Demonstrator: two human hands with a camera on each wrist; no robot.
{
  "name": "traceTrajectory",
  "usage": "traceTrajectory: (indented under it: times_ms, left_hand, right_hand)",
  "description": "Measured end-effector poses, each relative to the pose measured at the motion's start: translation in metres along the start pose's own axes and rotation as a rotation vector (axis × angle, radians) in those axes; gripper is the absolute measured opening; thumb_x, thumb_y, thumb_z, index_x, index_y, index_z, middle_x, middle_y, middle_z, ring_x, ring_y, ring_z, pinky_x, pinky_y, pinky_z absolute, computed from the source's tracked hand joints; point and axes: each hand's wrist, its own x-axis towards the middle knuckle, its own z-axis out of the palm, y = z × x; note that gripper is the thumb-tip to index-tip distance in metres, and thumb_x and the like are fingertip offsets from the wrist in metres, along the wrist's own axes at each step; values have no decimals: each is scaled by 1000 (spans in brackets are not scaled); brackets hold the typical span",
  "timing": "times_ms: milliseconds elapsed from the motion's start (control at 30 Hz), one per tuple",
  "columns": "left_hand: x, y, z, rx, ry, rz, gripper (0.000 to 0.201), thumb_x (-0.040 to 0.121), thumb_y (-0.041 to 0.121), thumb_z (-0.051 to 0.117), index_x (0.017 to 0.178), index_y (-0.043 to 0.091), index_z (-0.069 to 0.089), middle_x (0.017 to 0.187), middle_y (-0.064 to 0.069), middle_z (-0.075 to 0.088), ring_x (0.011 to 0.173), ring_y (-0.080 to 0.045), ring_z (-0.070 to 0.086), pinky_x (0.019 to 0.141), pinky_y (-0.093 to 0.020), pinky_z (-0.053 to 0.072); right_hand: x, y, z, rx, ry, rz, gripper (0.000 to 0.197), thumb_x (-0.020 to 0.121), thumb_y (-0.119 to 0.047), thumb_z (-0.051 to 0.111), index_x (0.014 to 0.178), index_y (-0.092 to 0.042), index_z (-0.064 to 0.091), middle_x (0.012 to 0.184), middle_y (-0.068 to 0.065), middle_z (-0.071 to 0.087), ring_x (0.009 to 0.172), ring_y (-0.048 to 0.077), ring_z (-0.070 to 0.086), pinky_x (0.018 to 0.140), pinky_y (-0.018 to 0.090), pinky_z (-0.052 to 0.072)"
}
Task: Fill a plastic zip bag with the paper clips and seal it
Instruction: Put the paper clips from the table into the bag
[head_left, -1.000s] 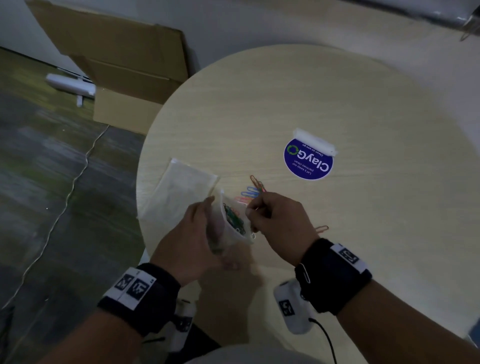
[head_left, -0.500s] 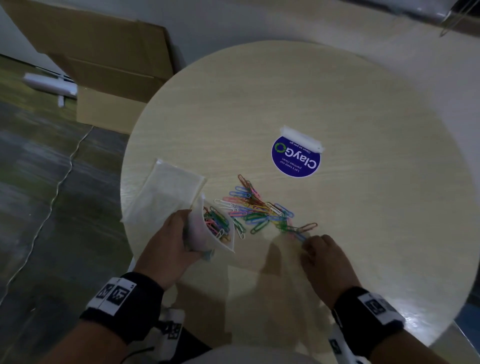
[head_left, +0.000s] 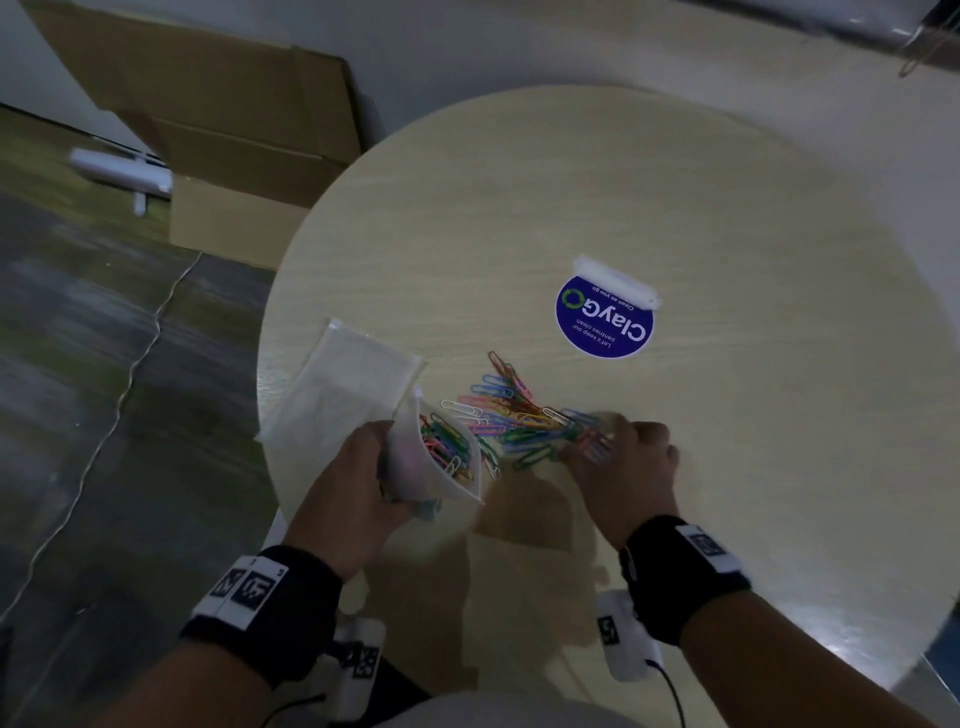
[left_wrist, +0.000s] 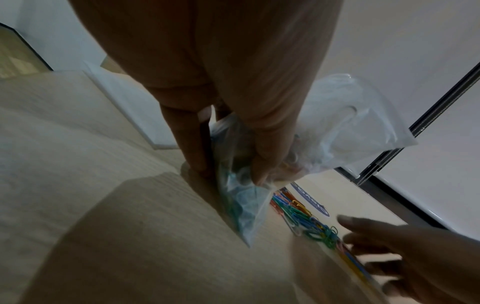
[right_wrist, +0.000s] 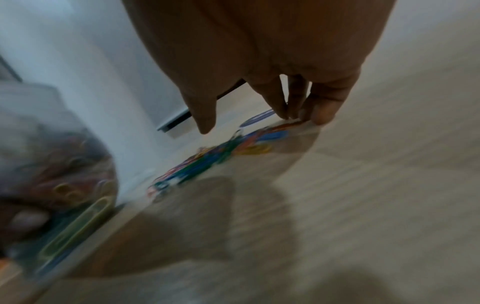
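Clear plastic zip bag (head_left: 439, 457), part-filled, stands on round pale wooden table (head_left: 675, 218) | left hand (head_left: 358, 483) grips it, mouth open toward loose coloured paper clips (head_left: 519, 415) | right hand (head_left: 628, 467) fingers spread, tips touching the pile's edge, likely gathering more.

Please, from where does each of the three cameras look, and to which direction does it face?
Head: on the head, facing forward and down at the round table; both forearms, left hand and right hand show.
Left wrist: along the left hand at the zip bag it grips.
Right wrist: along the right hand, fingers at the table.
Shared: all three see the loose paper clips.
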Motion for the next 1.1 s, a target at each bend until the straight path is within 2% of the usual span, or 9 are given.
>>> traceTrajectory:
  times_ms: [100, 167, 300, 400, 567, 700, 867, 1000, 1100]
  left_hand:
    - [0, 0, 0, -19, -13, -7, 75, 64, 26, 92, 125, 30, 48, 118, 4, 63, 105, -12, 64, 88, -44, 58]
    - [0, -1, 0, -23, -14, -4, 77, 63, 32, 92, 125, 33, 47, 117, 6, 63, 104, -11, 65, 87, -43, 58]
    - [-1, -1, -1, -32, -4, 8, 77, 61, 35, 90, 123, 39, 45, 116, 7, 63, 103, -10, 65, 86, -43, 58]
    - [0, 0, -1, -23, -4, 13, 77, 62, 30, 90, 123, 39, 44, 118, 6, 62, 104, -12, 65, 87, -44, 57]
    - [0, 1, -1, -13, -1, 16, 77, 61, 31, 90, 124, 34, 46, 117, 7, 62, 104, -12, 65, 87, -44, 57]
    - [1, 5, 0, 5, 0, 7, 75, 63, 29, 91, 123, 33, 46, 118, 5, 62, 104, -15, 65, 87, -46, 57]
    - [3, 10, 4, 15, 12, -25, 73, 64, 33, 90, 123, 32, 46, 120, 4, 62, 106, -19, 65, 88, -46, 56]
    - [5, 16, 7, 32, 28, -30, 70, 67, 28, 87, 124, 29, 46, 121, 1, 61, 107, -23, 64, 89, -45, 55]
    - [4, 23, 8, 61, 10, -22, 68, 70, 22, 85, 125, 25, 46, 124, -1, 59, 111, -25, 62, 92, -40, 52]
  right_hand:
    - [-2, -32, 12, -47, -57, -101, 80, 61, -73, 60, 122, -22, 52, 112, 11, 49, 101, 34, 45, 91, 42, 37]
    - [-2, -40, 16, -89, -96, -160, 85, 61, -74, 57, 128, -22, 46, 115, 9, 45, 99, 32, 42, 89, 41, 40]
    - [2, -39, 13, -136, -129, -253, 51, 79, -40, 64, 123, -18, 54, 115, 10, 47, 99, 32, 42, 90, 41, 42]
    - [7, -34, 9, -142, -142, -300, 32, 85, -28, 60, 114, -15, 60, 111, 11, 51, 98, 33, 45, 87, 41, 44]
    - [12, -31, 3, -118, -187, -346, 23, 89, -25, 56, 108, -15, 62, 101, 10, 58, 96, 31, 53, 79, 35, 43]
    - [13, -27, -11, -53, -210, -297, 23, 87, -27, 58, 106, -17, 66, 97, 11, 60, 92, 32, 57, 76, 36, 45]
    - [3, -31, -52, 97, -132, -291, 7, 82, -27, 67, 86, -22, 70, 82, 2, 65, 79, 23, 59, 68, 29, 41]
    - [-11, -59, -91, 156, -186, -448, 6, 79, -26, 71, 83, -22, 71, 75, -2, 65, 72, 16, 58, 70, 33, 44]
    - [-16, -84, -100, 30, -307, -548, 11, 81, -30, 66, 86, -21, 68, 83, 1, 67, 80, 20, 59, 72, 35, 44]
